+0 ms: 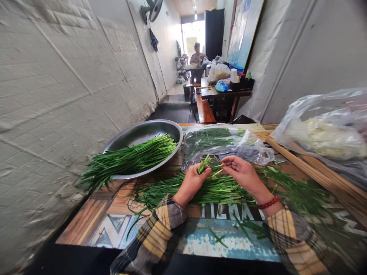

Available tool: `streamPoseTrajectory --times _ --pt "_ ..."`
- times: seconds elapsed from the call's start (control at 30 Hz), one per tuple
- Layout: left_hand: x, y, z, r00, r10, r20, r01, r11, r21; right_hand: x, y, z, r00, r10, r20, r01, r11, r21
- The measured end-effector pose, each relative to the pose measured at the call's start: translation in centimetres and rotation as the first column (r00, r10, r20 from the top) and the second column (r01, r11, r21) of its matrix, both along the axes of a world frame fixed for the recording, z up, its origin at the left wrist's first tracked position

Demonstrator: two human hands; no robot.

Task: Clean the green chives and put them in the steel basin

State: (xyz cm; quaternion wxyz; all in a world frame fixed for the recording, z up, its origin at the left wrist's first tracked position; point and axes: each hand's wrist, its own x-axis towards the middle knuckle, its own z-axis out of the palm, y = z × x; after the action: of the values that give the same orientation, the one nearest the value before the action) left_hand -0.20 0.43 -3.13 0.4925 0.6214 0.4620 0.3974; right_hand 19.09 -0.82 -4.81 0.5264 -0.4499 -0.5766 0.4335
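My left hand (192, 182) is closed around a small bunch of garlic chives (204, 165), their cut ends pointing up and away from me. Just to the right, my right hand (239, 172) pinches the end of a thin green stalk (217, 173) between thumb and fingertips. Beneath both hands a loose pile of chives (220, 191) spreads across the patterned table (120, 202). To the left, a wide metal basin (140, 175) holds a thick bundle of chives (137, 154), with the leafy tips hanging over its rim.
Behind my hands lies a clear plastic bag (229, 139) with more greens. On the right are long wooden sticks (312, 168) and a plastic bag of pale shredded food (329, 133). Farther back, a person (197, 57) sits at a table. A white brick wall (57, 95) runs along the left.
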Motion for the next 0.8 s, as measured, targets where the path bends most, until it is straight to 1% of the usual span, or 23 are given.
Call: streamPoseTrajectory --times 0.2,0.33,0.43,0.53,0.67,0.73,0.8 --pt "-0.1 0.1 0.0 0.999 -0.009 0.052 0.012 0.998 -0.060 -0.2 -0.1 0.1 0.999 -0.012 0.040 0.011 1.000 0.007" --pt "-0.1 0.1 -0.2 1.000 -0.020 0.019 0.021 0.999 -0.029 -0.6 -0.2 0.2 0.999 -0.015 0.049 0.016 1.000 -0.015" --pt "-0.2 0.1 -0.4 1.000 -0.025 0.007 0.025 1.000 -0.007 -1.0 -0.4 0.3 0.998 -0.025 0.058 0.026 1.000 -0.007" --pt "-0.2 0.2 -0.5 0.999 -0.034 -0.024 0.035 0.999 0.040 -1.3 -0.5 0.5 0.995 -0.045 0.084 0.043 0.999 0.026" --pt "-0.3 0.2 -0.5 0.992 -0.070 -0.105 0.087 0.983 0.164 -1.5 -0.8 0.5 0.990 -0.083 0.117 0.077 0.996 0.050" --pt "-0.3 0.2 -0.4 0.986 -0.112 -0.125 0.135 0.970 0.200 -1.7 -0.9 0.6 0.978 -0.124 0.166 0.110 0.990 0.091" --pt "-0.2 0.2 -0.4 0.981 -0.145 -0.132 0.171 0.963 0.209 -1.9 -1.0 0.7 0.955 -0.180 0.234 0.145 0.977 0.159"
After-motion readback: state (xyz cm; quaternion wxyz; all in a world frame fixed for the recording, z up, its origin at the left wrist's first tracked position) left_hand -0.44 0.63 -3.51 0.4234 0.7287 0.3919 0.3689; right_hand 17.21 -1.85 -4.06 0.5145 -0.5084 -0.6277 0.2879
